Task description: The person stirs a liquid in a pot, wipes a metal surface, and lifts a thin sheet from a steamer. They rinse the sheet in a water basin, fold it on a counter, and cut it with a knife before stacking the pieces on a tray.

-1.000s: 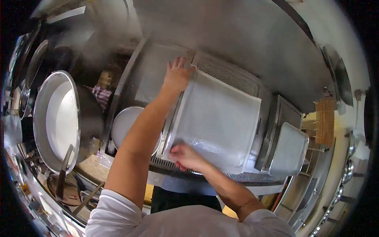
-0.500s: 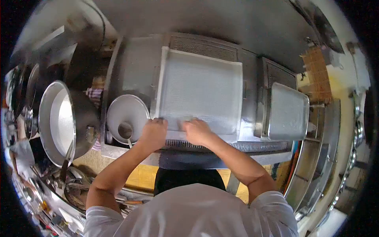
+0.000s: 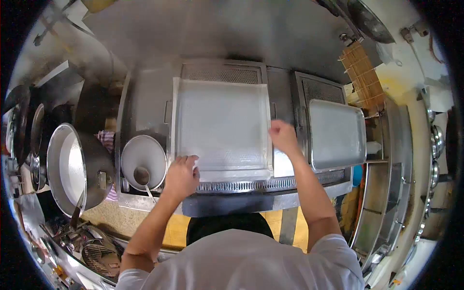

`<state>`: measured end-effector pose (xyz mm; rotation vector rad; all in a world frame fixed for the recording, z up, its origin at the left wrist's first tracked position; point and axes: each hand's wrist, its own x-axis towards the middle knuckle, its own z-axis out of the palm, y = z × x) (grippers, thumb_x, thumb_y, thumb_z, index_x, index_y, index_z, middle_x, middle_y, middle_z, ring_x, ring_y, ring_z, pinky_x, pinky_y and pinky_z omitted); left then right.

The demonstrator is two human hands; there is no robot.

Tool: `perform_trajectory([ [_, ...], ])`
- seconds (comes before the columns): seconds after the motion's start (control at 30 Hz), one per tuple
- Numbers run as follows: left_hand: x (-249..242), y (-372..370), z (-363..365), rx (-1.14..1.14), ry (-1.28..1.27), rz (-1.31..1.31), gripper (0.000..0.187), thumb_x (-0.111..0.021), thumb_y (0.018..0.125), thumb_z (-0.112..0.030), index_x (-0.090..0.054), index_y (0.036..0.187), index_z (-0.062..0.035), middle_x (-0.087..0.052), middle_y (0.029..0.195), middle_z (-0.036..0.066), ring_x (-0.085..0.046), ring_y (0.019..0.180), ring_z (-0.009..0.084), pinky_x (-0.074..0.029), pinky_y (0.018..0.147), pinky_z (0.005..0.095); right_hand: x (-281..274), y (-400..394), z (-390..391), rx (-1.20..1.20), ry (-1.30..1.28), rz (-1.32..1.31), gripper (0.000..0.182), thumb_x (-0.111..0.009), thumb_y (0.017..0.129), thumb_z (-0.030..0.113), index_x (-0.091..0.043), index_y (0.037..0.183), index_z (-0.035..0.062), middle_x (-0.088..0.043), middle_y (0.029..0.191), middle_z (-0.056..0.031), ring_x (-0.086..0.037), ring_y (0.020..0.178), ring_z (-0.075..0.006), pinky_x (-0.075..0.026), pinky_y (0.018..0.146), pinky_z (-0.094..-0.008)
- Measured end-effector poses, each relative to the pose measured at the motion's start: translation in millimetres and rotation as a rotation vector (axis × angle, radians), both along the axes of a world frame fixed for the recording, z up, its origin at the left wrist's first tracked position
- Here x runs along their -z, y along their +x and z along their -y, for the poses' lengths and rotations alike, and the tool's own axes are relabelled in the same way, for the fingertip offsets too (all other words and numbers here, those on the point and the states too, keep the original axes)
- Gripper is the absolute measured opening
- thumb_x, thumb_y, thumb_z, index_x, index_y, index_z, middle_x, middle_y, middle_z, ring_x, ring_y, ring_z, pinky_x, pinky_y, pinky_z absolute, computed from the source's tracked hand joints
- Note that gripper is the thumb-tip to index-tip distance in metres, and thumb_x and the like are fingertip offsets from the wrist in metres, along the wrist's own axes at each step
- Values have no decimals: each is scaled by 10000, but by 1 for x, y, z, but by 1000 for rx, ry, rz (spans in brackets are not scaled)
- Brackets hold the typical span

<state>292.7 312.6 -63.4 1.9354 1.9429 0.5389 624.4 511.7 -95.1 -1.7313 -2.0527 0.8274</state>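
Note:
A square white cloth lies stretched flat over a shallow frame on the steel steamer. At its front left corner my left hand is closed, fingers curled on the cloth's edge. My right hand is closed too, its fingertips pinched at the right edge of the cloth. The front part of the cloth looks wet and wrinkled. To the left of my left hand stands a round pan with a ladle in it.
A rectangular metal tray sits on the right of the steamer. A large pot stands at the left. A bamboo mat hangs at the back right. Shelving runs along the right side.
My right hand has moved from the cloth's front edge to its right edge. My left hand stays near the front left corner. The view has shifted slightly.

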Motion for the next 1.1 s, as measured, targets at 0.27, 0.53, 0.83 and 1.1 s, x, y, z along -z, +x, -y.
perform_trajectory([
  [0.27, 1, 66, 50, -190, -34, 251, 223, -703, 827, -43, -696, 1050, -55, -694, 914, 156, -665, 880, 375, -550, 793, 469, 47, -56, -179, 123, 206, 279, 618, -732, 819, 280, -569, 1346, 1, -648, 1244, -269, -618, 1178, -424, -508, 1002, -484],
  [0.53, 16, 72, 113, -337, -63, 277, 231, -707, 814, -28, -673, 1040, -63, -698, 905, 141, -672, 855, 365, -553, 788, 459, 54, -79, -188, -50, 399, 511, 771, -704, 836, 172, -367, 1514, 29, -453, 1476, -271, -496, 1330, -422, -481, 1042, -519],
  [0.83, 14, 34, 132, -283, 58, 313, 222, -708, 831, -31, -690, 1053, -32, -699, 894, 173, -680, 821, 363, -555, 756, 454, 33, -28, 40, -58, 12, 565, 988, -691, 830, 156, -102, 1617, 54, -171, 1610, -351, -359, 1411, -530, -351, 1135, -595],
  [1.1, 14, 1, 154, -223, 146, 409, 165, -703, 848, -56, -703, 1013, -46, -708, 920, 169, -680, 850, 367, -558, 762, 467, 22, -26, 107, 34, 220, 355, 716, -679, 825, 159, -437, 1471, -31, -477, 1419, -372, -470, 1339, -487, -418, 1118, -490],
])
